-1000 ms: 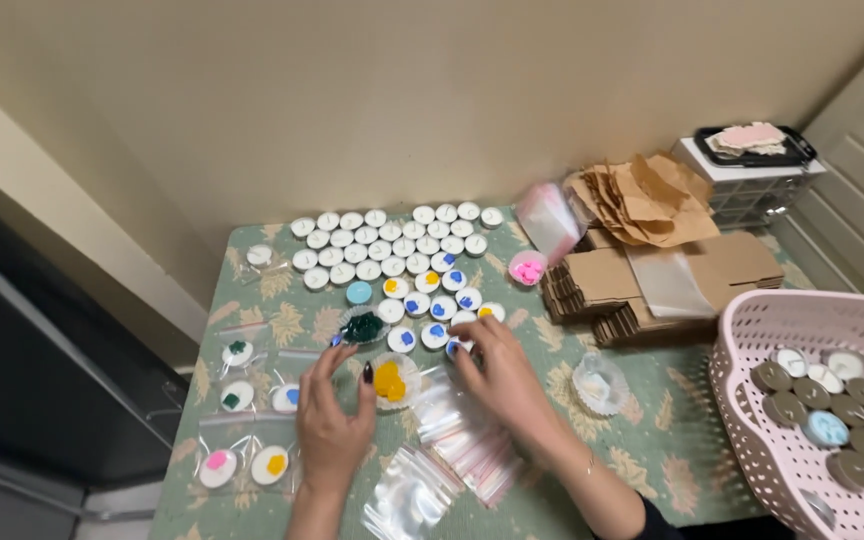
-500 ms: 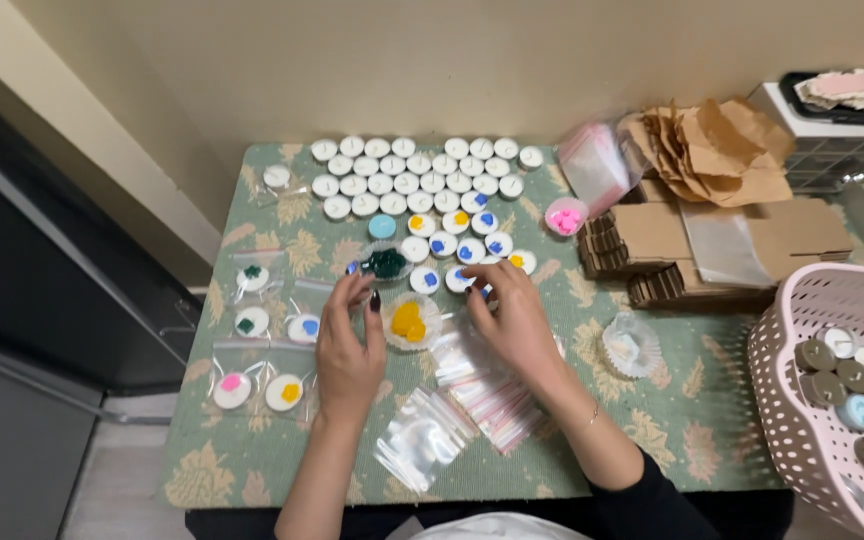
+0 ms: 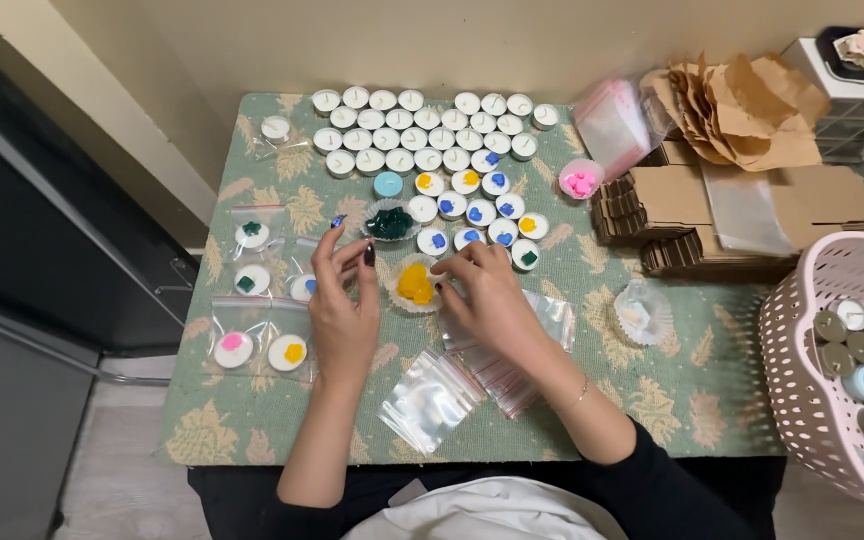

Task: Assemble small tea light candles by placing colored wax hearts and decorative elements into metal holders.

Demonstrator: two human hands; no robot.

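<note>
Two hands frame a round paper cup [image 3: 415,284] of yellow wax pieces, mouth upward on the table [image 3: 652,400]. Left hand [image 3: 342,310] and right hand [image 3: 492,300] hover loosely curled, gripping nothing visible.

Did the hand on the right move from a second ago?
Yes. The right hand drew back toward the person: earlier its fingertips lay among the blue-topped candles, now they sit beside the yellow cup, nearer the clear bags.

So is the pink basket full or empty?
Partly full. The basket holds round candles in brown, white and one blue, lying below its rim. Part of it is cut off at the frame's edge.
</note>
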